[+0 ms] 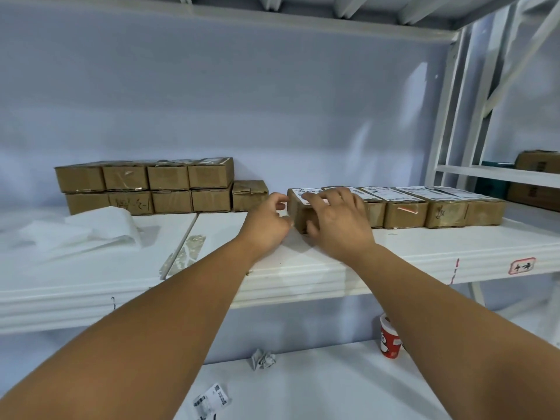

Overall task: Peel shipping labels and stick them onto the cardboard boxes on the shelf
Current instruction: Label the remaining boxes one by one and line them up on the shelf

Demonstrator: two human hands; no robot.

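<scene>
A small cardboard box (298,212) with a white shipping label (304,192) on top stands at the left end of a row of labelled boxes (424,207) on the white shelf (303,268). My right hand (336,219) lies over this box, fingers spread on its top and label, thumb at its front face. My left hand (268,221) sits just left of the box with fingers loosely curled; whether it touches the box is unclear. A two-layer stack of boxes (148,186) stands at the back left, with a single box (250,195) beside it.
White foam sheets (85,231) lie on the shelf's left part. On the lower surface are a crumpled paper (263,358), a loose label (210,400) and a red cup (389,341). More boxes (533,177) sit on the shelving at the right.
</scene>
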